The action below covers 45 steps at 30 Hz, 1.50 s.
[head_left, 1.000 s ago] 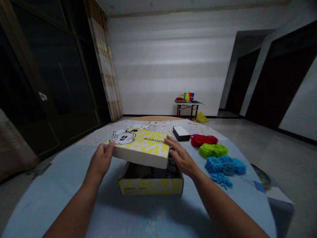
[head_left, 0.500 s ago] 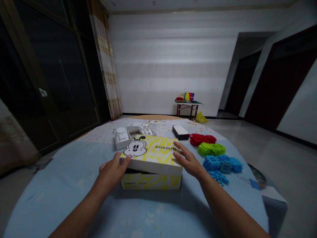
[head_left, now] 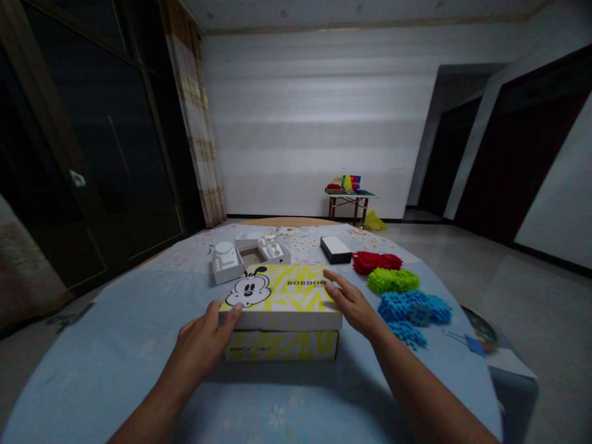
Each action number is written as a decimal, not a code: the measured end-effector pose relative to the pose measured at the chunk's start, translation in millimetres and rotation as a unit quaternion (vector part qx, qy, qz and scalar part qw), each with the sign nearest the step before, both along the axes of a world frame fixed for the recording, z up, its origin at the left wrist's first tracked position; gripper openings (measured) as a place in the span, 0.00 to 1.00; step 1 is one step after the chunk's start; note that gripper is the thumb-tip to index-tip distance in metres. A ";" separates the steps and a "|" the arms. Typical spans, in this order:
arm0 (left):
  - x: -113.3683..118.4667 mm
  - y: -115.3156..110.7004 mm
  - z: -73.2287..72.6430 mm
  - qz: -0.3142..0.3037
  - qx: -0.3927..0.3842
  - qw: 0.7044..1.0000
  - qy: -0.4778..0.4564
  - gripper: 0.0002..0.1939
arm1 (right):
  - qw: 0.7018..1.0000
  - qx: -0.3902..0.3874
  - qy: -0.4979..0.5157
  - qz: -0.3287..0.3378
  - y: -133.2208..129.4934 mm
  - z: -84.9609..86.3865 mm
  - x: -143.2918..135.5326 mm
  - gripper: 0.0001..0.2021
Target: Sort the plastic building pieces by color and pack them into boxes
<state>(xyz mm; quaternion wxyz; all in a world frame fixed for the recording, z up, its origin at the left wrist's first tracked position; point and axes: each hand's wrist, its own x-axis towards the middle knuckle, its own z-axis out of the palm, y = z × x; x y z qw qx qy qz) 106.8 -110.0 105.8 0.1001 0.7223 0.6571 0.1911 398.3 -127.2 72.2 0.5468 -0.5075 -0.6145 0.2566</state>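
A yellow-and-white shoebox lid (head_left: 282, 299), printed with a cartoon dog and the word BOBDOG, rests over the matching shoebox base (head_left: 283, 346) in front of me. My left hand (head_left: 208, 333) grips the lid's left front corner, thumb on top and fingers hidden along the side. At the right end, my right hand (head_left: 350, 302) holds the lid with its fingers reaching over the top edge. Only a thin dark gap shows between lid and base at the front left. What lies inside the box is hidden.
Behind the shoebox stand white box trays (head_left: 227, 264) with white fittings and a black-and-white box (head_left: 335, 249). To the right lie red pieces (head_left: 377, 262), lime-green pieces (head_left: 393, 280) and blue interlocking pieces (head_left: 414, 308). A pale blue floral cloth (head_left: 115, 345) covers the table.
The lid has come down onto the base, and the dark gap at the front has narrowed to a sliver. Both hands have stayed on the lid and lowered with it.
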 end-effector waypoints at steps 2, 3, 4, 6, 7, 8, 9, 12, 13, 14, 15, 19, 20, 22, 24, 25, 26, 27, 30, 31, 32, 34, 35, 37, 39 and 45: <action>0.1 -0.2 -0.2 0.001 -0.005 1.000 0.011 0.23 | 1.000 0.006 -0.007 -0.009 -1.1 1.1 0.0 0.29; -0.2 -0.1 -0.9 0.005 -0.007 1.000 0.014 0.22 | 1.000 0.007 -0.010 -0.011 -1.3 1.4 0.0 0.29; -0.6 0.2 -2.0 0.008 -0.008 1.000 0.014 0.22 | 1.000 0.006 -0.013 -0.012 -1.4 1.6 0.1 0.28; -1.8 1.0 -5.1 0.009 -0.009 1.000 0.007 0.23 | 1.000 0.003 -0.018 -0.009 -1.2 1.8 0.8 0.28; -2.6 1.6 -6.8 0.008 -0.008 1.000 0.001 0.23 | 1.000 0.001 -0.020 -0.004 -0.9 1.6 1.5 0.28; -3.3 2.3 -8.4 0.008 -0.008 1.000 -0.005 0.23 | 1.000 0.000 -0.020 0.002 -0.6 1.4 2.3 0.28; -4.1 3.0 -9.7 0.007 -0.008 1.000 -0.011 0.23 | 1.000 0.000 -0.022 0.010 -0.2 1.0 3.3 0.28; -5.6 4.7 -11.0 0.011 -0.015 0.999 -0.033 0.24 | 0.999 -0.006 -0.019 0.034 0.4 -0.7 6.3 0.30; -5.6 4.8 -10.3 0.011 -0.022 0.999 -0.041 0.25 | 0.999 -0.011 -0.018 0.040 0.3 -1.2 6.7 0.30; -5.1 4.6 -9.1 0.009 -0.027 0.998 -0.049 0.25 | 0.999 -0.018 -0.019 0.045 0.1 -1.6 6.6 0.31; -4.3 4.1 -7.4 0.006 -0.031 0.998 -0.056 0.25 | 0.998 -0.024 -0.022 0.047 -0.3 -1.7 5.9 0.31; 0.8 0.2 0.1 0.008 -0.030 0.998 -0.059 0.25 | 0.997 -0.040 -0.065 0.034 -3.1 -0.3 -0.4 0.33; 1.6 -0.5 1.2 0.012 -0.031 0.998 -0.059 0.25 | 0.996 -0.041 -0.077 0.028 -4.2 0.5 -2.1 0.33; 1.4 -0.9 1.6 0.018 -0.037 0.998 -0.055 0.26 | 0.994 -0.041 -0.095 0.021 -7.0 2.6 -5.1 0.33; -0.8 0.0 0.1 0.013 -0.045 0.997 -0.053 0.26 | 0.993 -0.043 -0.106 0.016 -10.7 5.2 -7.3 0.32; -2.2 0.5 -0.9 0.010 -0.047 0.997 -0.054 0.25 | 0.992 -0.046 -0.113 0.015 -12.7 6.7 -8.1 0.33; -3.5 0.9 -1.7 0.007 -0.050 0.997 -0.056 0.25 | 0.991 -0.050 -0.120 0.013 -14.8 8.1 -8.7 0.33; -4.4 1.0 -2.3 0.006 -0.052 0.997 -0.059 0.25 | 0.991 -0.053 -0.126 0.012 -16.7 9.4 -9.1 0.34; -4.4 -0.9 -1.9 0.012 -0.051 0.997 -0.061 0.25 | 0.988 -0.062 -0.137 0.021 -21.1 12.0 -9.0 0.34; -3.9 -1.9 -1.4 0.013 -0.050 0.997 -0.063 0.26 | 0.988 -0.066 -0.141 0.026 -22.0 12.4 -8.7 0.34; -3.6 -2.7 -1.0 0.013 -0.049 0.997 -0.066 0.26 | 0.986 -0.071 -0.146 0.032 -22.8 12.7 -8.5 0.34; -4.4 -3.2 -1.1 0.012 -0.048 0.996 -0.077 0.26 | 0.983 -0.083 -0.159 0.038 -24.3 12.7 -8.5 0.35; -5.9 -2.7 -1.8 0.013 -0.046 0.995 -0.083 0.26 | 0.982 -0.086 -0.163 0.039 -25.0 12.5 -8.7 0.35; -10.8 -0.1 -4.7 0.020 -0.042 0.994 -0.094 0.27 | 0.983 -0.081 -0.162 0.043 -26.0 11.7 -9.7 0.35; -16.5 3.3 -8.8 0.025 -0.035 0.994 -0.104 0.27 | 0.985 -0.067 -0.152 0.049 -26.3 10.1 -10.9 0.33; -19.8 7.2 -21.1 0.006 -0.067 0.991 -0.114 0.28 | 0.982 -0.083 -0.164 0.047 -21.7 1.8 -10.9 0.36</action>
